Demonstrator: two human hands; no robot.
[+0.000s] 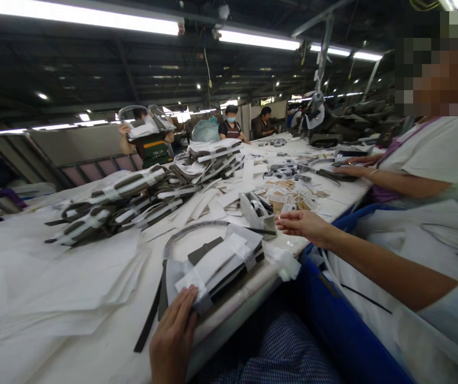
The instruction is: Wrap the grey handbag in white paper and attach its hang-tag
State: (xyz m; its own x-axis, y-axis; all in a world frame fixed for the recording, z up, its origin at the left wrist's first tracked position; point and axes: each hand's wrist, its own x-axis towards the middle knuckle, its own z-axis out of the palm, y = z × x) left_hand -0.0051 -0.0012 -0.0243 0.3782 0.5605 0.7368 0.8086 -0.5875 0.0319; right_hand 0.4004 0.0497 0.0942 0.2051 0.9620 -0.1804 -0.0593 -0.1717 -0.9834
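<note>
Under long ceiling strip lights, the white tabletop (93,341) runs away from me, heaped with grey banded strap bundles (133,197) and flat white paper sheets (53,277). My left grip (173,333) lies flat, fingers apart, on a taped bundle of dark strips (221,264) at the near edge. My right grip (303,224) hovers open beside a grey tape dispenser (257,210).

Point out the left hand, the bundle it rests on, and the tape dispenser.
left hand (173,333), head view, on the back of the hand.
bundle (223,261), head view, on the white paper wrapped across its top.
tape dispenser (258,213), head view, on its grey side wall.
</note>
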